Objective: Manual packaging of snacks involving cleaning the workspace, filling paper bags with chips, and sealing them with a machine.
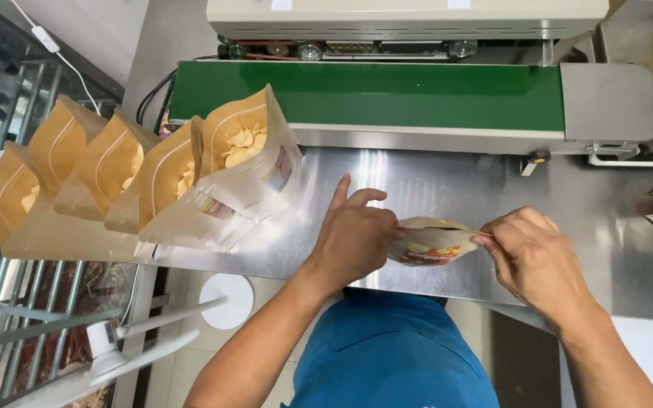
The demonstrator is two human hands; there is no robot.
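Nearest the camera, below both wrists, is the person's blue shirt. Just above it, the left hand and the right hand face each other over the steel table, each gripping one end of a kraft paper pouch that spans the gap between them. The left hand's thumb and lower fingers are closed on the pouch's left edge, while its index finger sticks out straight, pointing away from the body and touching nothing. The right hand's fingertips are pinched tight on the pouch's upper right corner, the remaining fingers curled in. The pouch lies low over the table, its top edge running fingertip to fingertip and its printed face hanging just below that line.

Further out and to the left of the left fingers, well apart from them, stands a row of open pouches, overlapping and tilted, with pale chips showing in their mouths. Beyond all the fingers, across the table, runs the green conveyor belt of a sealing machine, whose cream housing sits farthest back.
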